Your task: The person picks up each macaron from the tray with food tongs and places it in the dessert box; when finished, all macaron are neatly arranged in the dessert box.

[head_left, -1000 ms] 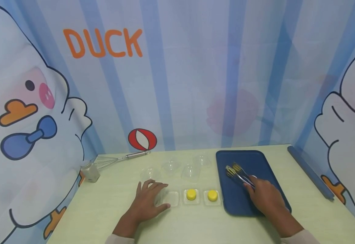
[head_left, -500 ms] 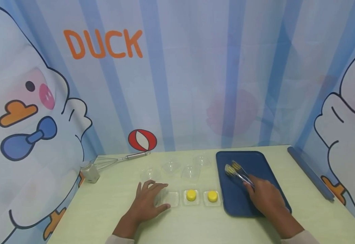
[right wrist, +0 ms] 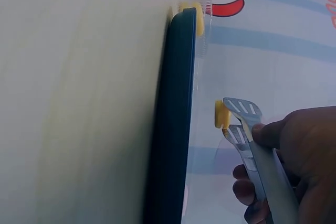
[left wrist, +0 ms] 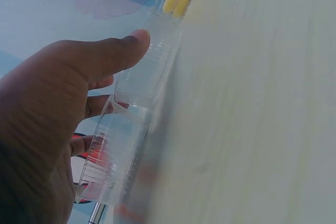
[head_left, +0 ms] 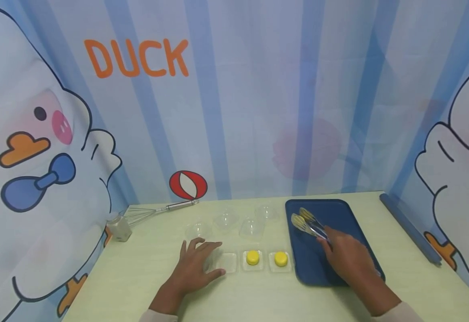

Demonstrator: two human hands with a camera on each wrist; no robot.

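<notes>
My right hand grips slotted metal tongs over the blue tray. At their tips is a yellow macaron-like round, which appears raised above the tray in the right wrist view. My left hand lies around the left end of a row of small clear plastic trays, its thumb in front and its fingers spread behind. One clear tray shows beside the thumb in the left wrist view. Two more yellow rounds, one left and one right, sit in separate clear trays.
Several clear domed plastic pieces stand behind the row. A wire whisk and a small grey box-shaped object lie at the back left. A dark blue roll lies along the table's right edge; a printed curtain hangs behind.
My right hand has moved slightly left and away from me, carrying the tongs' tips toward the left side of the blue tray. The left hand stays where it was.
</notes>
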